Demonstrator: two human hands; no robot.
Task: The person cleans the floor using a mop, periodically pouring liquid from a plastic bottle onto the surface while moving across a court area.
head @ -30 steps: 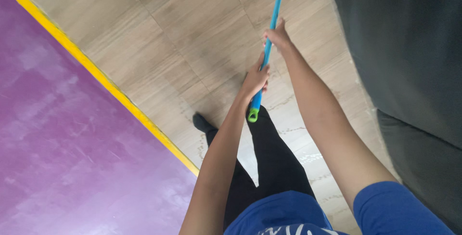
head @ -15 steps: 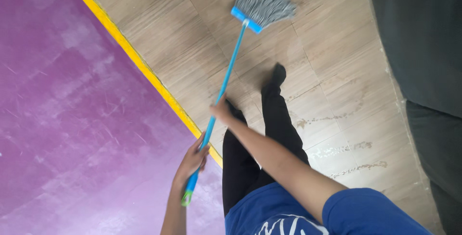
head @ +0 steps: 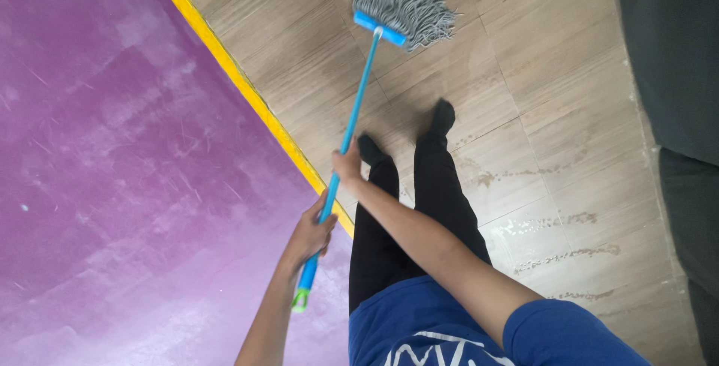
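I hold a mop with a long blue handle (head: 359, 96) and a grey string head (head: 404, 2) that rests on the beige tiled floor (head: 539, 111) ahead of my feet. My right hand (head: 347, 164) grips the handle about midway up. My left hand (head: 311, 235) grips it lower, near the green end cap (head: 301, 302). My legs in black trousers (head: 419, 209) and dark socks stand just right of the handle.
A purple mat (head: 120, 186) with a yellow border strip (head: 247, 89) covers the floor on the left. A dark grey piece of furniture (head: 674, 74) runs along the right edge. Wet streaks mark the tiles (head: 554, 224) to my right.
The mop and both hands have swung from the right side to the left, towards the yellow border. The mop head is now in view on the tiles ahead of my feet.
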